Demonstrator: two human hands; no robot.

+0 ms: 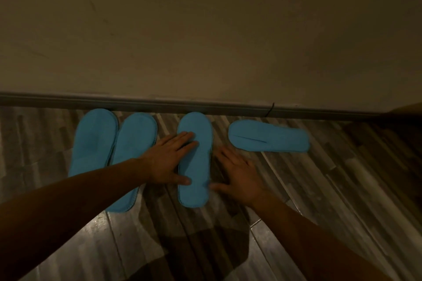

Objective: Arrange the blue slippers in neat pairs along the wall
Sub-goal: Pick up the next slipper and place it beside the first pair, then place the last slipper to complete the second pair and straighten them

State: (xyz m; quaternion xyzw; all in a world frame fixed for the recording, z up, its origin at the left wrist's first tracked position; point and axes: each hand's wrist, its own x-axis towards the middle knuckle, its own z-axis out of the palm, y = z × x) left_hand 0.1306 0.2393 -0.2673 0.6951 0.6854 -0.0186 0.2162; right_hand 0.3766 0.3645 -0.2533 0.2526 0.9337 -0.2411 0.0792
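Several flat blue slippers lie on the floor by the wall. Two lie side by side at the left, toes to the wall: the far-left slipper [92, 141] and the one beside it [134, 141], both partly hidden by my left forearm. A third slipper [195, 166] lies lengthwise in the middle. My left hand [170, 159] rests flat on its left side, fingers spread over its top. My right hand [239, 175] lies flat on the floor against its right edge, thumb touching it. A fourth slipper [269, 136] lies crosswise at the right, parallel to the wall.
A dark baseboard [205, 104] runs along the foot of the plain wall [205, 29]. A thin dark wire [270, 109] hangs over the baseboard near the crosswise slipper. The floor [342, 178] is wood-patterned tile in dim light.
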